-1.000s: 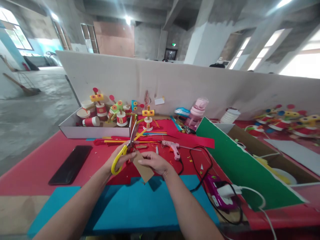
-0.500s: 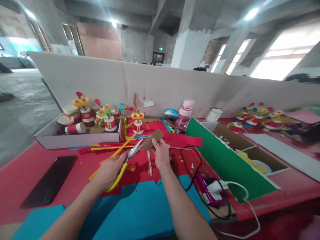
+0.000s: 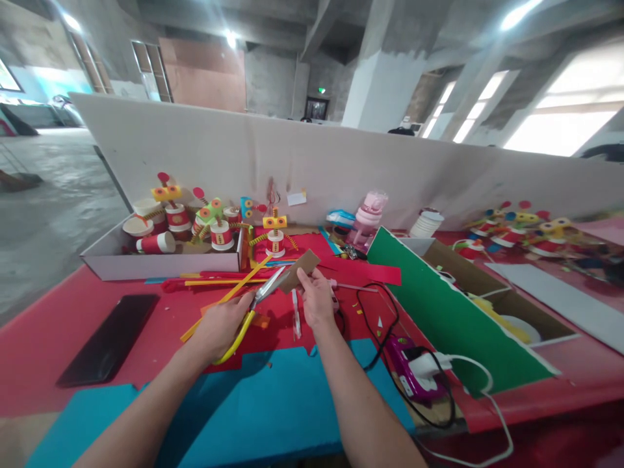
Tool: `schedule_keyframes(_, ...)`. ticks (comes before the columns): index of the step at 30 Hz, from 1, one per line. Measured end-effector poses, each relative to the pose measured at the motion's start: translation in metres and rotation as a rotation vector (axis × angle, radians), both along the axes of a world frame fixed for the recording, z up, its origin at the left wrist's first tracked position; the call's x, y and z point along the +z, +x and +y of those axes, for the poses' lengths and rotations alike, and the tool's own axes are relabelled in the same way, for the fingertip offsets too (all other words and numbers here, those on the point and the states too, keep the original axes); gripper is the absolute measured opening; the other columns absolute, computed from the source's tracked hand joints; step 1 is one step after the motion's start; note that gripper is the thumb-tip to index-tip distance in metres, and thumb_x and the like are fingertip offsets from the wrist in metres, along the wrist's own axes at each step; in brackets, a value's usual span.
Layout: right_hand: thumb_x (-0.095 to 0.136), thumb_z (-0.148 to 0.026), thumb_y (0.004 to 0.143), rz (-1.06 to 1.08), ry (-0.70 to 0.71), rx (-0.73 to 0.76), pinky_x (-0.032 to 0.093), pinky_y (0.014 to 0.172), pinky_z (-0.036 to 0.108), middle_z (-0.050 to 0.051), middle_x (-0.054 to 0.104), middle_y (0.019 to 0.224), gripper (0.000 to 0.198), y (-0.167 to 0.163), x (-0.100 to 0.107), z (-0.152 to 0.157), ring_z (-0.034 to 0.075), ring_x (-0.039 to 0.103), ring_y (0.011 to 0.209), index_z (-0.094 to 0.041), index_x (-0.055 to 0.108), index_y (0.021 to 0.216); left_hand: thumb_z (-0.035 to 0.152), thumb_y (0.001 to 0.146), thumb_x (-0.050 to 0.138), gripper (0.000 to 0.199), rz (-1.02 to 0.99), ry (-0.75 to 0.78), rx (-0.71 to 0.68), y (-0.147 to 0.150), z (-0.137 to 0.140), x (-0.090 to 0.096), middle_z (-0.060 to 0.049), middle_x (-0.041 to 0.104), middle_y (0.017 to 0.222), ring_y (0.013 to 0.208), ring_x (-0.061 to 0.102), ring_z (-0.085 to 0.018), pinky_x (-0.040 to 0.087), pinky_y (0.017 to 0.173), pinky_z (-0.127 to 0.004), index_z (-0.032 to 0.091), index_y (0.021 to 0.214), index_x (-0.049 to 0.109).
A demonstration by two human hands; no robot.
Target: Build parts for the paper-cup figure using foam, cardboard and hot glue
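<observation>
My left hand (image 3: 221,328) is closed round the yellow handles of a pair of scissors (image 3: 240,338), whose blades point up and to the right. In my right hand (image 3: 318,300) a small piece of brown cardboard (image 3: 303,268) is pinched between thumb and fingers. One blade runs along the cardboard's lower left side; whether it cuts in, I cannot tell. Under the hands lie yellow paper strips (image 3: 229,296), a clear-barrelled pen (image 3: 296,315) and blue card sheets (image 3: 273,403). Just beyond stands a paper-cup robot figure (image 3: 275,242) with a yellow head and coiled arms.
A white box (image 3: 166,266) of cup figures stands at the back left, with a black phone (image 3: 110,338) before it. On the right are a green-sided divided box (image 3: 453,318), a purple power strip (image 3: 416,374) with cables, and a pink bottle (image 3: 369,218).
The whole view has shifted slightly, so things appear a little further right and higher. Both hands keep their hold on the scissors and the cardboard, with hardly any movement between them.
</observation>
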State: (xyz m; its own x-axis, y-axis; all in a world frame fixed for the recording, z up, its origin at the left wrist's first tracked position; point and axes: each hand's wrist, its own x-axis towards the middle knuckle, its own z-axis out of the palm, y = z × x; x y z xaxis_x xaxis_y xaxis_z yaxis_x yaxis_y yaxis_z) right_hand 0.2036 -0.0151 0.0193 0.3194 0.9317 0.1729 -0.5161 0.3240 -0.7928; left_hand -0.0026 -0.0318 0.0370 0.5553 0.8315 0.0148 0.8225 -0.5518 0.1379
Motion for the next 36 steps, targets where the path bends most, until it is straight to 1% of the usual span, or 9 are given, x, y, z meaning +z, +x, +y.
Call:
schedule_keyframes(4, 0.074, -0.029, 0.07, 0.0, 0.0, -0.003, 0.056, 0.075, 0.03, 0.002, 0.074, 0.089, 0.028, -0.0006, 0.0013, -0.0008, 0.015, 0.068, 0.075, -0.019, 0.065, 0.094, 0.032, 0.093, 0.032, 0.037, 0.01, -0.003, 0.006, 0.0003, -0.001, 0.0009, -0.012, 0.065, 0.097, 0.087, 0.066, -0.028, 0.042, 0.063, -0.029, 0.022, 0.128, 0.034)
schedule_keyframes(10, 0.073, -0.031, 0.071, -0.02, -0.001, 0.005, 0.056, 0.076, 0.032, 0.003, 0.074, 0.092, 0.029, 0.0004, -0.0014, 0.0001, 0.016, 0.069, 0.078, -0.019, 0.065, 0.096, 0.031, 0.093, 0.031, 0.033, -0.014, -0.022, 0.017, 0.001, -0.0035, 0.0056, -0.012, 0.065, 0.097, 0.087, 0.066, -0.028, 0.043, 0.064, -0.03, 0.021, 0.124, 0.038)
schedule_keyframes(20, 0.073, -0.033, 0.071, -0.037, -0.006, 0.016, 0.055, 0.077, 0.033, 0.002, 0.073, 0.089, 0.03, 0.0005, -0.0016, 0.0001, 0.017, 0.068, 0.076, -0.019, 0.065, 0.096, 0.037, 0.094, 0.03, 0.03, -0.048, -0.024, -0.005, -0.0004, -0.0039, 0.0072, -0.012, 0.066, 0.098, 0.087, 0.066, -0.029, 0.043, 0.065, -0.03, 0.021, 0.117, 0.041)
schedule_keyframes(26, 0.073, -0.032, 0.071, -0.022, 0.002, -0.015, 0.055, 0.074, 0.031, 0.002, 0.073, 0.087, 0.029, 0.0001, 0.0005, -0.0008, 0.016, 0.068, 0.074, -0.019, 0.064, 0.096, 0.036, 0.094, 0.031, 0.031, -0.058, -0.014, -0.023, -0.0015, -0.0039, 0.0067, -0.011, 0.066, 0.098, 0.088, 0.066, -0.027, 0.043, 0.064, -0.028, 0.022, 0.121, 0.039)
schedule_keyframes(30, 0.073, -0.033, 0.071, -0.037, -0.006, 0.002, 0.055, 0.074, 0.031, 0.002, 0.073, 0.088, 0.029, -0.0001, 0.0009, -0.0011, 0.016, 0.068, 0.075, -0.019, 0.064, 0.096, 0.033, 0.094, 0.031, 0.031, -0.043, -0.019, -0.02, -0.0014, -0.0032, 0.0067, -0.011, 0.066, 0.097, 0.087, 0.066, -0.028, 0.043, 0.064, -0.029, 0.021, 0.122, 0.038)
schedule_keyframes(36, 0.073, -0.033, 0.071, -0.045, 0.001, 0.018, 0.056, 0.072, 0.031, 0.002, 0.073, 0.086, 0.027, -0.0006, 0.0013, -0.0018, 0.016, 0.068, 0.073, -0.019, 0.064, 0.094, 0.034, 0.094, 0.032, 0.029, -0.064, -0.028, -0.018, -0.0011, -0.0033, 0.0069, -0.011, 0.066, 0.098, 0.089, 0.066, -0.027, 0.043, 0.065, -0.029, 0.022, 0.119, 0.04)
